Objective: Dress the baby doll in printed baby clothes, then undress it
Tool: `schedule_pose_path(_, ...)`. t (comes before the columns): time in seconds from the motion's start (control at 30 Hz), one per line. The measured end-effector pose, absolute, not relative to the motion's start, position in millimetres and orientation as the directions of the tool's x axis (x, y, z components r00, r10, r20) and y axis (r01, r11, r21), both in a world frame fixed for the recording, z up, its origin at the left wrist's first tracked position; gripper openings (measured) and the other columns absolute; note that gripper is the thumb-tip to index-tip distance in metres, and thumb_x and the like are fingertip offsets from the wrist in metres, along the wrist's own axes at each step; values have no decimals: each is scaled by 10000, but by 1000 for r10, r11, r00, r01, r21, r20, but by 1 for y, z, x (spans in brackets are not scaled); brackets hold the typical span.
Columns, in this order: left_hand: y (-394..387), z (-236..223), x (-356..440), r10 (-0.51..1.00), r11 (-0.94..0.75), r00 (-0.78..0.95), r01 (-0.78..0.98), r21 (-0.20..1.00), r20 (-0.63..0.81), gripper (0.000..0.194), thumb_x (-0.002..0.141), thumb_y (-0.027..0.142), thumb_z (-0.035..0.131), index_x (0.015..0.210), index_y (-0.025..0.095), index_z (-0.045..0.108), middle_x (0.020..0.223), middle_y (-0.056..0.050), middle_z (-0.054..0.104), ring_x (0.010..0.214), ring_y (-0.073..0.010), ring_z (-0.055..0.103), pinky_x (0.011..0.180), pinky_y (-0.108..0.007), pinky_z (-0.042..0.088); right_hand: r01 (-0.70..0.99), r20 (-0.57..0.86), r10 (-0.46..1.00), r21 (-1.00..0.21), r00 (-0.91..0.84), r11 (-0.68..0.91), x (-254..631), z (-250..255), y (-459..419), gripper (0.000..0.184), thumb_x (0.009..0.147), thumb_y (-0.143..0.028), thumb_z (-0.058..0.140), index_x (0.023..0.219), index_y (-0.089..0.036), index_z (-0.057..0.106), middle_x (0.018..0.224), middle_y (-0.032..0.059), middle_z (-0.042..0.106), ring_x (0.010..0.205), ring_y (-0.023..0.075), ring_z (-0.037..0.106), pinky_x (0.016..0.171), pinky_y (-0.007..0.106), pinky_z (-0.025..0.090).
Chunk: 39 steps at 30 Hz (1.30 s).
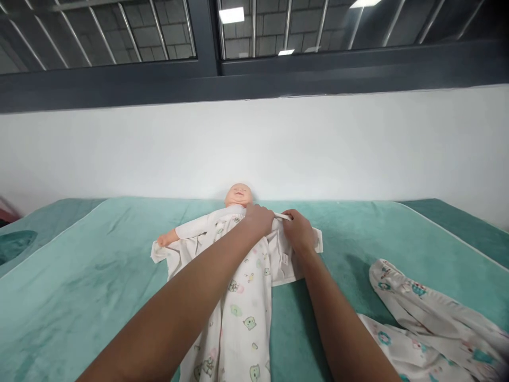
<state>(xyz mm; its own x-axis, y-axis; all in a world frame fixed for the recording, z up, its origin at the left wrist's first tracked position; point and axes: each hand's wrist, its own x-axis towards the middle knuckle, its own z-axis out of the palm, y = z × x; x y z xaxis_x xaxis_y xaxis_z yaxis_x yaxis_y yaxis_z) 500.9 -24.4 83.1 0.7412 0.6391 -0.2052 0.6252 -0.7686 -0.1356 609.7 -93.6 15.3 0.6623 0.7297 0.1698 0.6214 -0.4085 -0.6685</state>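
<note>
A baby doll lies on its back with its head against the white wall. It wears a white long-sleeved top, and its bare hand shows on the left side. White baby clothing printed with green animals lies over and beneath its body, its inner side showing at the right. My left hand is closed at the doll's shoulder, fingers curled on white sleeve fabric. Just right of it, my right hand pinches the same white sleeve, a strip stretched between both hands. The doll's other hand is hidden.
A green padded surface carries everything. More white printed baby clothes lie loosely at the lower right. Behind the doll rises a white wall, with a dark-framed window above it.
</note>
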Motion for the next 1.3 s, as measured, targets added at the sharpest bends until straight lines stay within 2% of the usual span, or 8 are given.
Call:
schedule_pose_path(0.13,-22,99,486,640,-767,736,625,-143,-219,328,758,221,620,1083,183,636,1045,-149,696,1000,-288,634,865,-417,457,584,194,745,-753,638,-304,620,13,-91,260,742,-228,493,920,-269,678,915,23,719,866,219,614,741,305,413)
schedule_pose_path(0.3,-19,119,466,675,-737,703,655,-166,-226,374,745,206,632,1118,194,606,1132,-151,666,1061,-307,605,863,-427,469,543,200,757,-807,622,-233,627,11,-89,289,691,-202,475,892,-225,681,908,32,721,855,205,618,765,300,433)
schedule_pose_path(0.47,-16,133,446,699,-714,680,676,-179,-222,361,759,162,593,1118,198,588,1144,-139,657,1043,-290,612,850,-409,474,474,186,756,-862,627,-181,633,14,-93,308,641,-215,479,879,-199,675,922,43,720,857,206,626,748,297,434)
schedule_pose_path(0.8,-14,136,425,707,-708,691,688,-160,-154,322,769,140,547,1084,196,573,1106,-128,654,976,-276,626,782,-376,484,333,141,709,-933,691,-139,636,19,-96,344,562,-243,442,814,-183,669,810,41,709,765,205,603,686,291,427)
schedule_pose_path(1.07,-15,137,418,717,-696,691,705,-134,-91,290,798,150,522,1084,190,549,1081,-122,644,957,-278,625,766,-369,477,169,55,767,-983,639,-70,640,15,-96,378,501,-184,433,806,-172,656,833,70,740,786,219,658,657,291,475)
schedule_pose_path(1.17,-16,132,422,719,-694,691,709,-126,-77,290,806,164,521,1094,187,548,1098,-128,640,984,-287,618,805,-390,469,121,51,803,-992,594,-27,642,14,-96,401,510,-178,462,858,-177,662,906,81,746,861,235,668,690,305,499)
schedule_pose_path(1.3,-18,114,434,704,-710,705,696,-106,-86,303,796,212,563,1097,175,564,1092,-139,641,1014,-311,604,852,-433,460,34,65,831,-998,553,56,645,16,-96,465,511,-167,487,956,-196,617,1182,97,685,1025,239,656,747,313,527)
